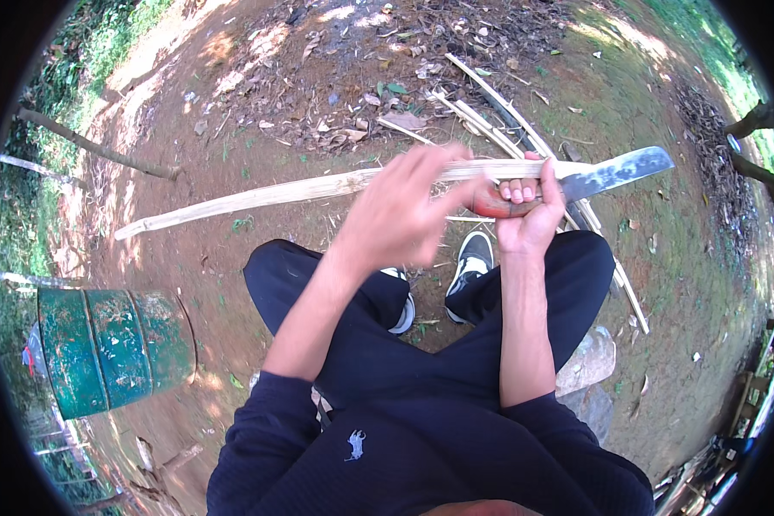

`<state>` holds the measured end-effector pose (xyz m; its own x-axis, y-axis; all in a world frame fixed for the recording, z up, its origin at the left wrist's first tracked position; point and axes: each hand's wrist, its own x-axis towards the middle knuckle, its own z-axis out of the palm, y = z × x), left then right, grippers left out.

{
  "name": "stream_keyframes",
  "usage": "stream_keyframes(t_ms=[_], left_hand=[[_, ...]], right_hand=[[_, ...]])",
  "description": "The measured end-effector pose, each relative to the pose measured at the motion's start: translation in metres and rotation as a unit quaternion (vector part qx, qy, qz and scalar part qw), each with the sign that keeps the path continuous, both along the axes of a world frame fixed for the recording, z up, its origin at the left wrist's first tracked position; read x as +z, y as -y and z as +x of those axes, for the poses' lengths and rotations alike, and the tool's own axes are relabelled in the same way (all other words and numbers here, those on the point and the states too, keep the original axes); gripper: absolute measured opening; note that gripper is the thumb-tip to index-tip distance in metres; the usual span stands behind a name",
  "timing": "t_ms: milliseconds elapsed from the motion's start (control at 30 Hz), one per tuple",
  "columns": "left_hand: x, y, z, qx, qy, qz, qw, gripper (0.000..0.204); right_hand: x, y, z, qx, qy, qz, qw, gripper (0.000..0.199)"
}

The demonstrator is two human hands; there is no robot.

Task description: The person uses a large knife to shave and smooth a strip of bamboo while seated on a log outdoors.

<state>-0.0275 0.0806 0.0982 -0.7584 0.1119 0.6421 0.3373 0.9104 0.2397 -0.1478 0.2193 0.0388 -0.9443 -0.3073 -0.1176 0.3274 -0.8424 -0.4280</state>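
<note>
A long pale strip of split bamboo or wood [267,196] lies crosswise in front of me, its left end reaching far out over the ground. My right hand [529,211] is closed around the reddish-brown handle [492,205] of a machete. The dark, broad blade [619,174] points right. Against that hand's fingers and thumb rests the strip's right end, alongside the blade's base. My left hand [396,211], blurred by motion, is over the strip's middle right part. Its fingers look apart, with the strip showing between them; whether they touch it is unclear.
More pale strips [499,129] lie on the dirt ahead and to the right. A rusty green drum [116,348] is at left. Stones [589,361] sit beside my right leg. Dry leaves [353,133] cover the ground ahead. A branch [103,144] crosses the far left.
</note>
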Motion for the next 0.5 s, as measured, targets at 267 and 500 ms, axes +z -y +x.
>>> stream_keyframes(t_ms=[267, 500], left_hand=[[-0.051, 0.06, 0.035, -0.245, 0.009, 0.716, 0.654, 0.069], [-0.013, 0.071, 0.003, -0.251, -0.226, 0.802, 0.492, 0.047]], right_hand=[[0.033, 0.007, -0.022, -0.011, -0.062, -0.053, 0.997, 0.033], [0.007, 0.04, -0.018, 0.082, 0.036, -0.011, 0.996, 0.03]])
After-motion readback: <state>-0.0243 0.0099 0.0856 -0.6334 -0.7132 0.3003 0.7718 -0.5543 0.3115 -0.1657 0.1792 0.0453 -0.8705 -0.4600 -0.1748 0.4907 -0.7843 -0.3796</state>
